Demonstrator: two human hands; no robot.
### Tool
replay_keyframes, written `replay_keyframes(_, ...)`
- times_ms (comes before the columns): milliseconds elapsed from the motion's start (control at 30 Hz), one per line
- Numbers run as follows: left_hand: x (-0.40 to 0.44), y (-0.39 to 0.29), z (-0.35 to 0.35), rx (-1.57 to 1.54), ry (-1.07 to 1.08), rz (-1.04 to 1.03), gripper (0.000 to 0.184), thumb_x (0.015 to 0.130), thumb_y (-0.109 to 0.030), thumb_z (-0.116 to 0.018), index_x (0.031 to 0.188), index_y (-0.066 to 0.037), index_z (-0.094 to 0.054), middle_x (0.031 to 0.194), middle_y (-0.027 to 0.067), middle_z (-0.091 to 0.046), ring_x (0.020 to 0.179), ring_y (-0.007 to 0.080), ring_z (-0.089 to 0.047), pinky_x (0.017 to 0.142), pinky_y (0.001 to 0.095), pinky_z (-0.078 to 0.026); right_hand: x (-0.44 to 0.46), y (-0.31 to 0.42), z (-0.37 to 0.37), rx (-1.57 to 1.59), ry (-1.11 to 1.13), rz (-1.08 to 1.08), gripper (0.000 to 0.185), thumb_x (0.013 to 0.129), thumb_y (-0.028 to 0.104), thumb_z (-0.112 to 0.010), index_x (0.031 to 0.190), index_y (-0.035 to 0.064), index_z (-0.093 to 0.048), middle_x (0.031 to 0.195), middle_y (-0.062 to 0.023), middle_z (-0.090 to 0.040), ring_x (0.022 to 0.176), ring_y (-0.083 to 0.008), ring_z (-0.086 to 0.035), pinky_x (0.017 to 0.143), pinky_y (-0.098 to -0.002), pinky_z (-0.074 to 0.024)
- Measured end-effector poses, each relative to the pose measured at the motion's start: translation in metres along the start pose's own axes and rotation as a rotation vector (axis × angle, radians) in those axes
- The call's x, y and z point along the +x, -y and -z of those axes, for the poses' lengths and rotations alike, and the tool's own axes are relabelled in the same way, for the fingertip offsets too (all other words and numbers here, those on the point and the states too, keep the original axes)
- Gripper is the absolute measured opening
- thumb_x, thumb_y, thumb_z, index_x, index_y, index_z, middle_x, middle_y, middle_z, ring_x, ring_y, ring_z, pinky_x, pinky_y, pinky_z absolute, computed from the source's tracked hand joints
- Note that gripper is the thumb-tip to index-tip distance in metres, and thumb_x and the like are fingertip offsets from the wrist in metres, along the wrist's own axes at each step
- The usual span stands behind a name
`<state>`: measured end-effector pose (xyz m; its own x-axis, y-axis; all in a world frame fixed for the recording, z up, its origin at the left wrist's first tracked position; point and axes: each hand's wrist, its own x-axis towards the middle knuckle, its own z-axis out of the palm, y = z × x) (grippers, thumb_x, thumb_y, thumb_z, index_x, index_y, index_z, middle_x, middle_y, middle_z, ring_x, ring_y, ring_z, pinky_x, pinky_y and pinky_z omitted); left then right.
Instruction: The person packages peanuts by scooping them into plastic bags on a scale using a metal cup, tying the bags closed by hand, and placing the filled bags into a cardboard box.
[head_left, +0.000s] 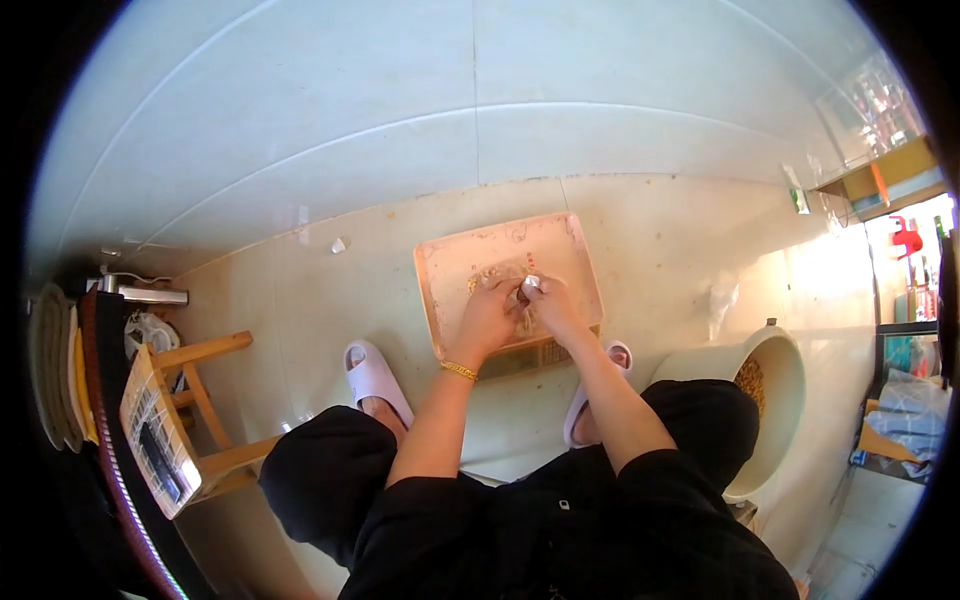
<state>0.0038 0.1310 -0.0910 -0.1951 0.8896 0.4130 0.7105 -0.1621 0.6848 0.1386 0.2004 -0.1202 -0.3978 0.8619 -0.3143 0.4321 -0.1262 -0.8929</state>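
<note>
Both of my hands meet low over a shallow pinkish-orange tray [455, 262]. My left hand [490, 312], below a gold bracelet [459, 371], is closed with curled fingers; what it grips is too small to make out. The fingers of my right hand [552, 308] pinch a small white piece [532, 284]. Crinkled, see-through material that looks like plastic film [505, 271] shows around the fingertips. A few yellowish bits [473, 284] lie beside my left hand, and my fingers hide part of the tray's middle.
My feet, in pale slippers [378, 380], stand either side of the tray. At right, a cream bucket [785, 440] lies tipped, with brown-yellow grains [750, 386] inside. A wooden stool [205, 462] is at left. A white scrap [338, 245] lies near the tiled wall [400, 80].
</note>
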Motion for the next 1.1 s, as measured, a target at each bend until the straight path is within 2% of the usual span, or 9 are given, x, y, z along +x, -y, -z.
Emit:
replay_keyframes(67,-0.001,0.003,-0.004,-0.293,0.250,0.379,0.016,0.080,-0.007,-0.066,0.094,0.001,-0.065,0.082,0.0152,-0.064,0.072,0.0241,-0.065,0.066,0.0323,-0.052,0.000,0.000,0.001,-0.035,0.034,0.037,0.015,0.087,0.015,-0.058,0.089,0.0027,-0.066,0.081,-0.0125,-0.068,0.076,-0.0214,-0.066,0.070,-0.0318,-0.0497)
replay_keyframes(267,-0.009,0.007,-0.012,-0.317,0.180,0.637,0.015,0.080,-0.013,-0.069,0.087,0.000,-0.067,0.083,0.0153,-0.064,0.069,0.0238,-0.063,0.063,0.0329,-0.050,-0.007,0.007,-0.003,0.166,-0.058,0.024,0.020,0.077,0.010,-0.067,0.095,0.0062,-0.058,0.082,-0.0132,-0.066,0.077,-0.0246,-0.065,0.071,-0.0357,-0.0494)
replay_keyframes(367,-0.009,0.007,-0.015,-0.135,0.192,0.535,0.013,0.082,-0.012,-0.065,0.087,-0.001,-0.066,0.083,0.0179,-0.063,0.071,0.0293,-0.062,0.064,0.0361,-0.049,-0.014,0.016,-0.007,-0.108,-0.101,0.036,0.022,0.073,-0.003,-0.066,0.090,0.0031,-0.053,0.083,-0.0098,-0.060,0.079,-0.0192,-0.059,0.069,-0.0329,-0.0476)
replay_keyframes(433,-0.010,0.007,-0.020,-0.099,0.153,0.462,0.013,0.083,-0.011,-0.061,0.087,0.000,-0.065,0.082,0.0189,-0.062,0.074,0.0330,-0.061,0.066,0.0396,-0.049,-0.033,0.047,-0.007,-0.538,-0.232,0.307,0.025,0.070,-0.005,-0.062,0.093,0.0044,-0.055,0.082,-0.0137,-0.059,0.079,-0.0283,-0.057,0.069,-0.0392,-0.0467)
replay_keyframes(533,-0.005,0.001,-0.016,-0.040,0.190,0.364,0.012,0.083,-0.008,-0.056,0.089,0.001,-0.062,0.083,0.0203,-0.061,0.079,0.0382,-0.059,0.071,0.0439,-0.048,-0.036,0.045,-0.012,-0.622,-0.283,0.610,0.029,0.067,-0.005,-0.059,0.094,0.0042,-0.059,0.083,-0.0165,-0.059,0.079,-0.0355,-0.053,0.071,-0.0436,-0.0454)
replay_keyframes(667,-0.003,0.001,-0.010,-0.053,0.289,0.294,0.011,0.083,-0.006,-0.053,0.089,0.001,-0.058,0.089,0.0213,-0.057,0.084,0.0403,-0.057,0.075,0.0451,-0.047,-0.028,0.028,-0.015,-0.669,-0.338,0.612,0.023,0.066,-0.001,-0.060,0.088,0.0041,-0.063,0.083,-0.0152,-0.060,0.080,-0.0354,-0.054,0.073,-0.0436,-0.0451)
replay_keyframes(867,-0.003,0.000,-0.005,-0.163,0.228,0.271,0.006,0.080,-0.002,-0.058,0.085,0.002,-0.058,0.082,0.0191,-0.058,0.079,0.0369,-0.058,0.069,0.0424,-0.047,-0.020,0.023,-0.009,-0.609,-0.343,0.381,0.009,0.068,0.007,-0.060,0.074,0.0017,-0.064,0.079,-0.0168,-0.061,0.073,-0.0366,-0.055,0.068,-0.0453,-0.0460)
replay_keyframes(1033,-0.008,0.012,-0.005,-0.276,0.257,0.328,0.008,0.080,-0.001,-0.061,0.088,0.000,-0.061,0.084,0.0168,-0.061,0.077,0.0299,-0.061,0.069,0.0362,-0.049,-0.017,0.044,0.011,0.166,0.092,-0.534,0.009,0.076,0.011,-0.061,0.071,0.0041,-0.060,0.064,-0.0109,-0.058,0.051,-0.0231,-0.057,0.047,-0.0351,-0.0464)
replay_keyframes(1100,-0.010,0.016,-0.007,-0.332,0.242,0.354,0.009,0.080,-0.001,-0.062,0.089,-0.001,-0.062,0.085,0.0159,-0.061,0.075,0.0278,-0.061,0.069,0.0345,-0.049,-0.021,0.049,0.012,0.249,0.166,-0.517,0.008,0.078,0.011,-0.061,0.075,0.0044,-0.058,0.064,-0.0092,-0.057,0.052,-0.0200,-0.058,0.046,-0.0324,-0.0460)
